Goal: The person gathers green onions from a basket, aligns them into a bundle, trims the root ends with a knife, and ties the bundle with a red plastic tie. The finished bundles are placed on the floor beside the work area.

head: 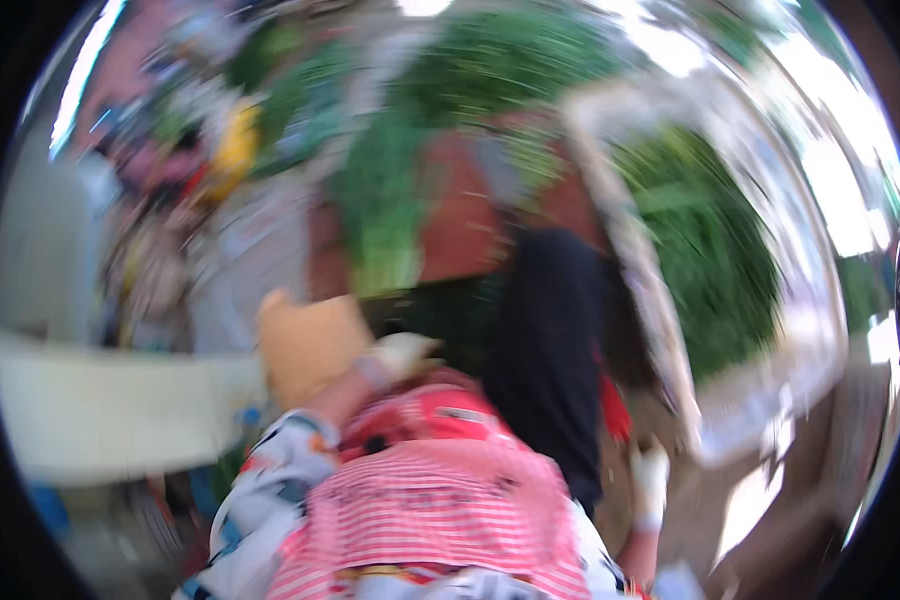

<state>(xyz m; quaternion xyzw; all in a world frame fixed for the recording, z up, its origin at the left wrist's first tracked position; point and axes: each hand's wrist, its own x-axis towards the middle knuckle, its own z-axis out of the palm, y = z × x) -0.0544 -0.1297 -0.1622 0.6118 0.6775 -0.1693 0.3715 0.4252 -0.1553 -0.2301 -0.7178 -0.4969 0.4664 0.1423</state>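
The picture is strongly blurred. My left hand, in a pale glove, lies near my lap above the pink-and-white striped apron; its fingers are too blurred to read. Low at my right side hangs my right hand, also in a pale glove, close to a red thing beside my dark trouser leg. What either hand holds cannot be made out. Before me a bundle of long green leafy vegetables with pale stalks lies on a red-brown surface.
To the right stands a light-rimmed container with a heap of long green leaves. More greens are piled ahead. A tan, blurred object and a pale panel are at the left, with mixed blurred items beyond.
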